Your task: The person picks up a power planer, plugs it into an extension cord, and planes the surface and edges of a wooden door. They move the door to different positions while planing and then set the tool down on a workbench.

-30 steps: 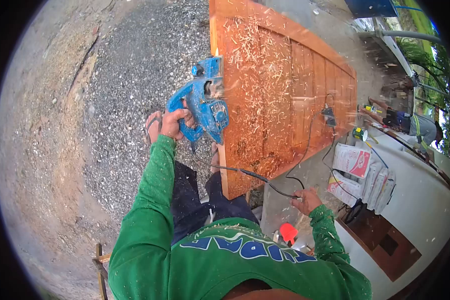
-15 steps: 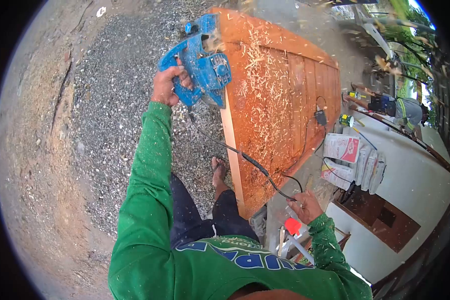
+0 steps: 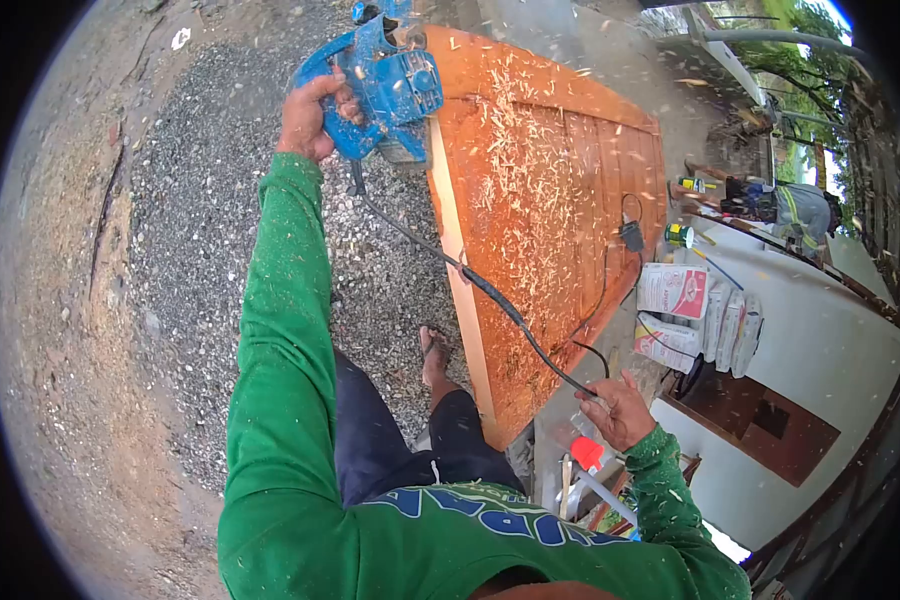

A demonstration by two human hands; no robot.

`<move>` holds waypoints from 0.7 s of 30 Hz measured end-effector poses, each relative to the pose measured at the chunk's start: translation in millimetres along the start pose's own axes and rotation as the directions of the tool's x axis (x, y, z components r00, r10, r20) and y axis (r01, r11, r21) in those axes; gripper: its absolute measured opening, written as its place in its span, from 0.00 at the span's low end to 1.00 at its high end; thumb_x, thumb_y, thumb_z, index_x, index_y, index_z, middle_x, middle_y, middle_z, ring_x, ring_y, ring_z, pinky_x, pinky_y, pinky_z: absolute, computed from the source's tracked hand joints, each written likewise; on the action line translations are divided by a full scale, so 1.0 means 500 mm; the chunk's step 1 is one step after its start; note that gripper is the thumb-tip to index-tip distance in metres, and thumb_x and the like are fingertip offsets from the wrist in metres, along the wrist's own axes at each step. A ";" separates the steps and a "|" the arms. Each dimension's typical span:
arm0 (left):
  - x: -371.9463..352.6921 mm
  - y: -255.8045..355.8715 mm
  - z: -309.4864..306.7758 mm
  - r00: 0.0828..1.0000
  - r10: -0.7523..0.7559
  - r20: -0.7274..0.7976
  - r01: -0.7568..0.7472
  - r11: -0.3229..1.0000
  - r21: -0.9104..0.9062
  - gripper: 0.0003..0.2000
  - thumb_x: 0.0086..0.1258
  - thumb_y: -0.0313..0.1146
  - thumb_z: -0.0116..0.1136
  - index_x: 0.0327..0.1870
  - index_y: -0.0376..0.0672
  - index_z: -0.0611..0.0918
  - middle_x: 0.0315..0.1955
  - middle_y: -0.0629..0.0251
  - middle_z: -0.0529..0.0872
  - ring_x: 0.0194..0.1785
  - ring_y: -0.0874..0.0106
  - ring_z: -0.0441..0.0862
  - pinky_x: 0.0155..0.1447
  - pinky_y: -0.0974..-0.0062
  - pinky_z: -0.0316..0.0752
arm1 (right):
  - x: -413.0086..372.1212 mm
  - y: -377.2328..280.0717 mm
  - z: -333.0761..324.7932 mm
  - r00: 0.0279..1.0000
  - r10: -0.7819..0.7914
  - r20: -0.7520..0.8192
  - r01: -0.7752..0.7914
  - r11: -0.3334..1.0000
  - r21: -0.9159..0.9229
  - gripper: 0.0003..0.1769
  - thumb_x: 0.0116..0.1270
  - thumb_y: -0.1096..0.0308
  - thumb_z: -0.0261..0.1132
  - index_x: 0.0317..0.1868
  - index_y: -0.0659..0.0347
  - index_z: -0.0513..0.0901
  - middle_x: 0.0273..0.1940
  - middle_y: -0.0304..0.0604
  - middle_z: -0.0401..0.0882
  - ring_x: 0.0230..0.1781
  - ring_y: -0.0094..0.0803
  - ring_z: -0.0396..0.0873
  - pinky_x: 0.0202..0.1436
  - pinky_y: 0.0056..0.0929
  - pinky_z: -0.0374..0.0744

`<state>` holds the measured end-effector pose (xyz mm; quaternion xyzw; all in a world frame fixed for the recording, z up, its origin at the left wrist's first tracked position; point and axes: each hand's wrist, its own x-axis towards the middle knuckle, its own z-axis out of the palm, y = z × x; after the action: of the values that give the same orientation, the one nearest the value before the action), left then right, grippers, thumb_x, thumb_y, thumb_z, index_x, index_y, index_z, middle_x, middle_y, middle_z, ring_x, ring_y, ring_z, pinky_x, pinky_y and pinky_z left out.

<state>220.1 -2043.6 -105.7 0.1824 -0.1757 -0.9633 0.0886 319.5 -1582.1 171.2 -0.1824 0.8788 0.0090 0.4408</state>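
My left hand (image 3: 312, 115) is closed around the handle of a blue electric hand planer (image 3: 380, 85). The planer sits at the far end of a long edge of an orange-brown wooden door panel (image 3: 610, 150). Pale bare wood shows along that edge (image 3: 470, 345). A black power cord (image 3: 500, 305) runs from the planer across the panel to my right hand (image 3: 615, 412), which pinches it near the panel's near corner. Curled wood shavings (image 3: 520, 180) cover much of the panel's face, and chips fly through the air.
Gravel (image 3: 230, 200) lies under my feet and to the left. On the right are stacked white bags (image 3: 675, 290), a can (image 3: 679, 235), a red plastic piece (image 3: 586, 452) and a white wall (image 3: 820, 330). A person (image 3: 795, 212) bends over in the background.
The planer and my left hand have moved slightly farther along the panel's edge, away from me. The cord is drawn out straighter. My right hand still holds it.
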 end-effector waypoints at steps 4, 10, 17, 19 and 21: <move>0.047 0.035 0.004 0.999 0.028 -0.016 -0.027 0.998 0.056 0.05 0.64 0.28 0.52 0.39 0.41 0.72 0.20 0.67 0.72 0.21 0.72 0.71 0.26 0.70 0.70 | 0.016 -0.017 0.000 0.998 -0.057 -0.025 0.056 0.998 -0.014 0.17 0.66 0.59 0.58 0.52 0.57 0.75 0.44 0.45 0.77 0.52 0.43 0.74 0.69 0.58 0.47; -0.039 0.043 -0.009 0.994 0.094 -0.063 -0.084 0.986 0.143 0.07 0.63 0.29 0.53 0.41 0.42 0.74 0.19 0.69 0.70 0.21 0.73 0.70 0.27 0.71 0.69 | -0.017 -0.012 -0.016 0.987 -0.089 -0.133 0.081 0.995 -0.063 0.16 0.64 0.59 0.60 0.48 0.58 0.76 0.43 0.46 0.78 0.52 0.44 0.74 0.69 0.58 0.49; -0.501 -0.173 0.018 0.952 0.042 -0.302 0.001 0.990 0.142 0.10 0.56 0.26 0.55 0.39 0.40 0.72 0.18 0.65 0.71 0.19 0.71 0.71 0.23 0.70 0.70 | -0.019 0.132 -0.036 0.990 -0.141 -0.018 0.136 0.974 -0.181 0.12 0.59 0.61 0.65 0.39 0.59 0.80 0.38 0.46 0.80 0.48 0.45 0.76 0.68 0.58 0.52; -0.589 -0.248 0.028 0.956 -0.056 -0.287 0.094 0.989 0.118 0.11 0.55 0.25 0.55 0.39 0.39 0.71 0.17 0.63 0.73 0.18 0.70 0.72 0.25 0.69 0.71 | -0.014 0.188 -0.024 0.988 -0.152 0.034 0.156 0.968 -0.195 0.11 0.58 0.62 0.65 0.39 0.58 0.81 0.37 0.47 0.80 0.48 0.45 0.76 0.69 0.58 0.51; -0.655 -0.299 0.069 0.961 -0.076 -0.266 0.121 0.980 0.157 0.11 0.55 0.25 0.56 0.39 0.39 0.71 0.17 0.62 0.73 0.17 0.69 0.72 0.25 0.68 0.72 | -0.026 0.219 -0.020 0.990 -0.137 0.045 0.143 0.964 -0.226 0.10 0.57 0.64 0.67 0.38 0.57 0.81 0.38 0.45 0.80 0.48 0.43 0.77 0.69 0.58 0.51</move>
<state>491.7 -1818.0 -26.1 0.3221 -0.2355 -0.9158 0.0464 282.8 -1477.4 171.7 -0.2934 0.8504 0.0814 0.4290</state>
